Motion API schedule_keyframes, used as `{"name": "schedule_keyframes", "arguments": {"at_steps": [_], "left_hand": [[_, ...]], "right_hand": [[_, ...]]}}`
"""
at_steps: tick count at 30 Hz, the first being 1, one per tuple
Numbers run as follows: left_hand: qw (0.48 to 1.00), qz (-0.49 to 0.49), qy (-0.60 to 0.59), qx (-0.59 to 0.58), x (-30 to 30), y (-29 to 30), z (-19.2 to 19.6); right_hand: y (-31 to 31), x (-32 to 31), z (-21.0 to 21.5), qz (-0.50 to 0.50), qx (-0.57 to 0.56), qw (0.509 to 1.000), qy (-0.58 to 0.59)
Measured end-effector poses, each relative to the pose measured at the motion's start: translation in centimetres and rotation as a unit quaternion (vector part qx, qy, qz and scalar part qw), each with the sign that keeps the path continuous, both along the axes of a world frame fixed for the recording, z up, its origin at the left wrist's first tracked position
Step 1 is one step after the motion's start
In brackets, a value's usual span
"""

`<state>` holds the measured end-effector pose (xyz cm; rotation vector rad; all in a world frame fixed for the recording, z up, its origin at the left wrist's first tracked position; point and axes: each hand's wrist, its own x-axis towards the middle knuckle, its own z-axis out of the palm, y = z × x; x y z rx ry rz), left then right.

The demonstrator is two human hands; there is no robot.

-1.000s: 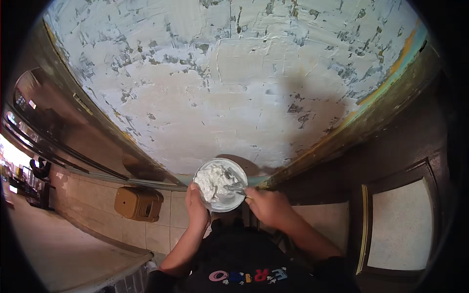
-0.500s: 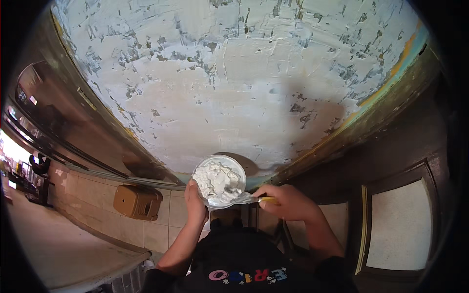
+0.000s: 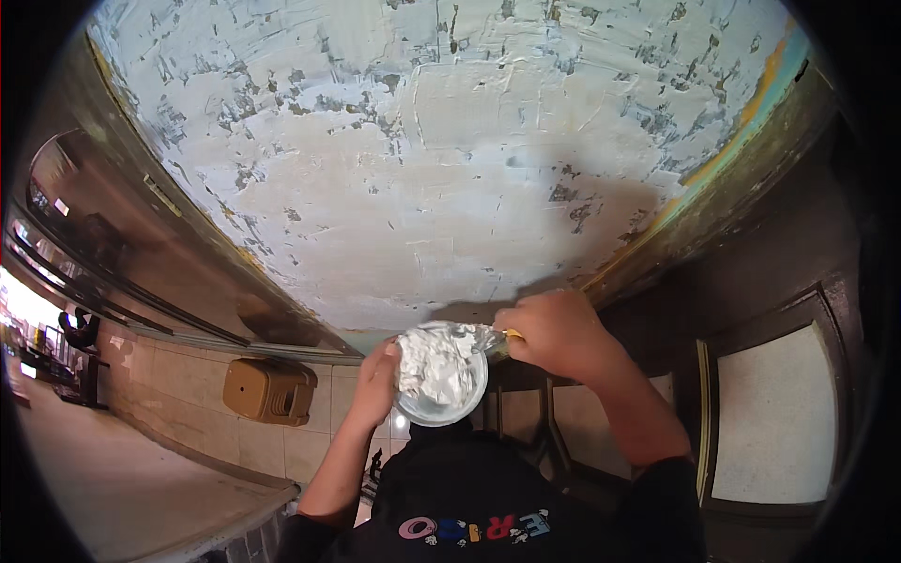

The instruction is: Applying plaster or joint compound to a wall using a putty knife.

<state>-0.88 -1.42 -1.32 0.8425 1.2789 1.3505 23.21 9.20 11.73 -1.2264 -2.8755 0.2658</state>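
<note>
My left hand (image 3: 377,383) grips the left side of a round white tub (image 3: 436,413). Thick white putty (image 3: 439,364) lies heaped inside it. My right hand (image 3: 554,336) is closed around the yellow handle of a putty knife (image 3: 486,336). The knife's blade, coated in white putty, reaches over the tub's upper right rim. Just beyond the tub stands a wall (image 3: 375,225) partly covered with pale putty, with grey bare patches showing through.
A brown plastic stool (image 3: 269,391) stands on the tiled floor (image 3: 188,403) to the left. Dark wooden panelling with a pale panel (image 3: 774,427) lies to the right. A pale ledge (image 3: 141,497) runs along the lower left.
My right hand and the putty knife have moved up, from the tub's lower right rim to its upper right rim. The tub has shifted slightly right and nearer to me.
</note>
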Motion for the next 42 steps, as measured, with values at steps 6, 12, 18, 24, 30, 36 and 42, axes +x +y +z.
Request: {"name": "schedule_keyframes", "arguments": {"at_steps": [6,12,18,24,30,36,42], "left_hand": [[0.987,-0.140,0.018,-0.076,-1.1,0.1,-0.1],[0.975,-0.187,-0.008,-0.117,-0.7,0.2,-1.4],[0.970,-0.085,0.024,-0.226,-0.3,0.5,0.9],[0.982,0.054,-0.111,-0.143,-0.6,0.2,-0.6],[0.971,0.148,-0.139,-0.124,-0.2,0.4,0.0],[0.972,0.168,-0.164,-0.025,0.0,0.2,-2.6],[0.971,0.155,-0.175,0.048,0.7,-0.3,-2.2]], "right_hand": [[3.1,-0.9,-1.6,0.099,-0.078,0.992,0.026],[4.2,-2.7,-2.6,0.165,-0.195,0.967,0.006],[-0.5,-3.1,-2.7,0.198,-0.018,0.980,-0.008],[-4.2,-2.9,-0.6,0.151,0.078,0.985,0.024],[-5.3,-2.4,-1.5,0.126,0.126,0.983,0.038],[-4.5,-1.6,0.5,0.105,0.112,0.987,0.052],[-3.3,-0.2,2.6,0.001,0.001,0.998,0.069]]}}
